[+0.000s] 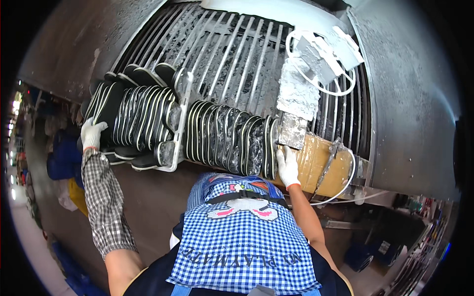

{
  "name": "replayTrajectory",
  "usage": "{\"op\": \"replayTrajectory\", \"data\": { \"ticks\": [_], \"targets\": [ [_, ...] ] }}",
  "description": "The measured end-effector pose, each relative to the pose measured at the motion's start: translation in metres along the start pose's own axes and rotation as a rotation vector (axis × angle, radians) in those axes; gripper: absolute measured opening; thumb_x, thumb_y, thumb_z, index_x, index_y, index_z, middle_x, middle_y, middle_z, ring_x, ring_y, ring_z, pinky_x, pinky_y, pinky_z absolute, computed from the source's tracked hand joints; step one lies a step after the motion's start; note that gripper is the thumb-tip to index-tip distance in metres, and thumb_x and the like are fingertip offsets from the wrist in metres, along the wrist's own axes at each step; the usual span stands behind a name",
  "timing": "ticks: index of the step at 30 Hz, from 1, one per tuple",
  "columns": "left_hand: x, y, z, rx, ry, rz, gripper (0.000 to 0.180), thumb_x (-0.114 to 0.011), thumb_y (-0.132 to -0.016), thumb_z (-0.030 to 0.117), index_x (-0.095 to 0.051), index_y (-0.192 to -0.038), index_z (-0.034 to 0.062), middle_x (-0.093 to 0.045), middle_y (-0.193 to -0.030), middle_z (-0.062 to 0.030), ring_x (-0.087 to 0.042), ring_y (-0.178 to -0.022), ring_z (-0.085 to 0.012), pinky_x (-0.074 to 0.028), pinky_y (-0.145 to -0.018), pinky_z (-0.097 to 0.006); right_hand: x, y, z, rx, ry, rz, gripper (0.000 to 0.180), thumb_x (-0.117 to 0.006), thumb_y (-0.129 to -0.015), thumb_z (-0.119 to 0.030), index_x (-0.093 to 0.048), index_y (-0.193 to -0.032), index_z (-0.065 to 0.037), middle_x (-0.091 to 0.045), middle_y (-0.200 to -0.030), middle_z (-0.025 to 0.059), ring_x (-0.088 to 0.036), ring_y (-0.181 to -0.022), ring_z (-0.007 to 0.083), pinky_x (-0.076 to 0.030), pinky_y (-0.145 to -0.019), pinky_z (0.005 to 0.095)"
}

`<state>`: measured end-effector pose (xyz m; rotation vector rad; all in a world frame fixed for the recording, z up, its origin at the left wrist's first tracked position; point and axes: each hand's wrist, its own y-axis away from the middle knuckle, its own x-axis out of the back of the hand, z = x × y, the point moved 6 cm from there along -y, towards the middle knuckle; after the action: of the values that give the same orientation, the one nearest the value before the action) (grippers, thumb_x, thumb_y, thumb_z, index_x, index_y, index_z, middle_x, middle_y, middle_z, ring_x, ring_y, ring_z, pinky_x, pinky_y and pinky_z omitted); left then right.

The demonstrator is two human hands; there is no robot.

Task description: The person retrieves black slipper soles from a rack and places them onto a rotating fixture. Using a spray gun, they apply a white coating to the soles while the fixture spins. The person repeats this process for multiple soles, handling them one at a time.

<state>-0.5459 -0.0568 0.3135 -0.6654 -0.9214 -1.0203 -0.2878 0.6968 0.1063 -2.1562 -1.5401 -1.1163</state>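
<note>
Row of black shoe soles [197, 130], standing on edge, long axis left-right across frame centre on the slatted rack [237, 49]: left hand [91, 134] flat against its left end, right hand [287, 166] pressing its right end, neither clamped shut.

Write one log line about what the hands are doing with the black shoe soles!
left hand: on left end of sole row | right hand: pressing right end of sole row, beside brown block | rest: metal grate

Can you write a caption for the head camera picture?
Gloved left hand and right hand press a row of black shoe soles.
</note>
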Motion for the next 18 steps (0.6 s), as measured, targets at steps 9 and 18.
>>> {"op": "replayTrajectory", "data": {
  "ticks": [9, 18],
  "targets": [
    [0.063, 0.127, 0.184, -0.171, 0.324, 0.090, 0.045, -0.083, -0.091, 0.014, -0.070, -0.131, -0.0041, -0.077, -0.110, -0.0054, -0.069, -0.095, -0.0104, -0.055, -0.089, -0.028, 0.002, -0.003, 0.008, -0.049, 0.002, -0.012, 0.062, -0.054, -0.109, -0.047, -0.053, -0.152, -0.003, -0.059, -0.144, 0.0299, -0.059, -0.131, 0.0440, -0.045, -0.114, 0.0462],
    [-0.037, 0.302, 0.317, -0.554, 0.411, -0.192, 0.053, -0.089, -0.078, 0.012, -0.069, -0.124, -0.0027, -0.074, -0.107, -0.0125, -0.072, -0.094, -0.0210, -0.058, -0.089, -0.035, 0.011, 0.006, -0.001, -0.063, -0.109, -0.128, 0.066, -0.056, -0.108, -0.047, -0.051, -0.156, -0.003, -0.058, -0.149, 0.0272, -0.059, -0.136, 0.0391, -0.043, -0.118, 0.0428]
  ]
}}
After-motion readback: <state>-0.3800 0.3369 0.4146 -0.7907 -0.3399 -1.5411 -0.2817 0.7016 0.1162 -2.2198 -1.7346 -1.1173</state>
